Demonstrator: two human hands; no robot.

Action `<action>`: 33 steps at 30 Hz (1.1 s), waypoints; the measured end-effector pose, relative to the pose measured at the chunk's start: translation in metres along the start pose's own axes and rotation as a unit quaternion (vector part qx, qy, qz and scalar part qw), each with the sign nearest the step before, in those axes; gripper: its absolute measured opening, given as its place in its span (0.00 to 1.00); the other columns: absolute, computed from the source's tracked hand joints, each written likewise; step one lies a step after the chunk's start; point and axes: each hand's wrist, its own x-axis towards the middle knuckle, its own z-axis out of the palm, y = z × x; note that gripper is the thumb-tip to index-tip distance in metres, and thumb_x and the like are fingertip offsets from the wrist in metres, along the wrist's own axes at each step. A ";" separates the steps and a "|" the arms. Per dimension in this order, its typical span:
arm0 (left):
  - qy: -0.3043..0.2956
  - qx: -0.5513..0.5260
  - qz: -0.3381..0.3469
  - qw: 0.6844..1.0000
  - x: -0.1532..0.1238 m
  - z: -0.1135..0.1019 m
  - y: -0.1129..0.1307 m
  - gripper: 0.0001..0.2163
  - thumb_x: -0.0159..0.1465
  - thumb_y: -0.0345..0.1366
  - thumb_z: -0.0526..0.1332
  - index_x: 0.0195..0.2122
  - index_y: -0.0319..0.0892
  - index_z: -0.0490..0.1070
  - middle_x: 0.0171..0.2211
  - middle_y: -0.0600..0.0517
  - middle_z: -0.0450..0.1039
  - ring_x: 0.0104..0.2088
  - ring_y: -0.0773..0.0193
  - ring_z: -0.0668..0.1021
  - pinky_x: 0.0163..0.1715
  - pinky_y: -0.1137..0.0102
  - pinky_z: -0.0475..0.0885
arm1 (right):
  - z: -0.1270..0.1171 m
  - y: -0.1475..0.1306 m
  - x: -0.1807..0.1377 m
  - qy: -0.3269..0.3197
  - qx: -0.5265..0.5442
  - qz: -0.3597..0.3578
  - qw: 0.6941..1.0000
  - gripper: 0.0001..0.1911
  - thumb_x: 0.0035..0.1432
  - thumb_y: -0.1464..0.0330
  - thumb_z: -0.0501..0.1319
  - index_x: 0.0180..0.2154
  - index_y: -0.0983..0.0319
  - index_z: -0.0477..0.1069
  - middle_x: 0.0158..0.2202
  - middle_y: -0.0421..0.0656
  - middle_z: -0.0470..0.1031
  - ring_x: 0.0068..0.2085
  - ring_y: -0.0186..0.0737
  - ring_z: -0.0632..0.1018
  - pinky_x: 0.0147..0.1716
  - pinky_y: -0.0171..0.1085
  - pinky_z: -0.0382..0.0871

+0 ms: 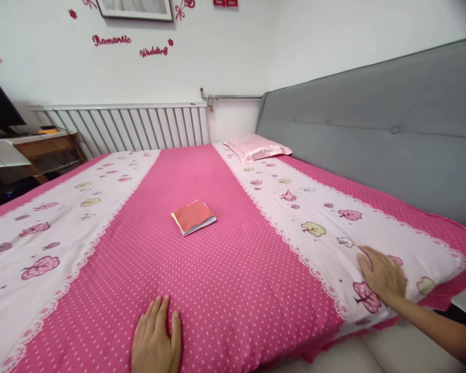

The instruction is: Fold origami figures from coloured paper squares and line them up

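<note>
My left hand [156, 336] lies flat on the pink dotted part of the bedspread [233, 290], fingers stretched out and thumb apart. On the white tree-print strip at the right rests my right hand [382, 274], palm down, fingers extended, holding nothing. A small stack of coloured square paper [194, 216] sits near the middle of the bed, its top sheet orange-red. Neither hand touches the stack; my left hand is nearer to it. A small pink pointed shape [288, 196] shows on the white strip; I cannot tell whether it is printed or a separate piece.
A pink satin pillow [258, 147] lies at the far right of the bed, against the grey padded headboard [373, 124]. Behind the bed stands a white radiator [135, 127] with a pipe. At the far left is a desk [48, 147] bearing a black monitor [0, 109].
</note>
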 end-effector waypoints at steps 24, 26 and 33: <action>0.035 0.051 0.028 0.998 0.009 -0.009 0.015 0.26 0.62 0.44 0.42 0.47 0.29 0.69 0.47 0.38 0.71 0.49 0.52 0.70 0.54 0.60 0.58 | 0.001 0.003 0.001 0.042 0.048 0.012 0.998 0.24 0.59 0.61 0.44 0.47 0.66 0.69 0.48 0.51 0.71 0.50 0.49 0.68 0.50 0.47 0.57; 0.040 0.046 0.021 0.998 0.010 -0.010 0.017 0.25 0.62 0.43 0.43 0.47 0.30 0.69 0.46 0.38 0.71 0.48 0.52 0.70 0.53 0.61 0.59 | -0.001 0.002 0.000 0.043 0.049 0.015 0.998 0.23 0.60 0.61 0.45 0.47 0.66 0.69 0.49 0.50 0.72 0.50 0.49 0.68 0.50 0.47 0.57; 0.046 0.043 0.034 0.997 0.008 -0.010 0.017 0.24 0.62 0.42 0.44 0.47 0.30 0.68 0.46 0.38 0.71 0.49 0.52 0.70 0.53 0.60 0.59 | -0.010 -0.003 -0.008 0.044 0.046 0.014 0.998 0.23 0.60 0.61 0.45 0.48 0.66 0.68 0.50 0.50 0.71 0.51 0.48 0.68 0.52 0.45 0.56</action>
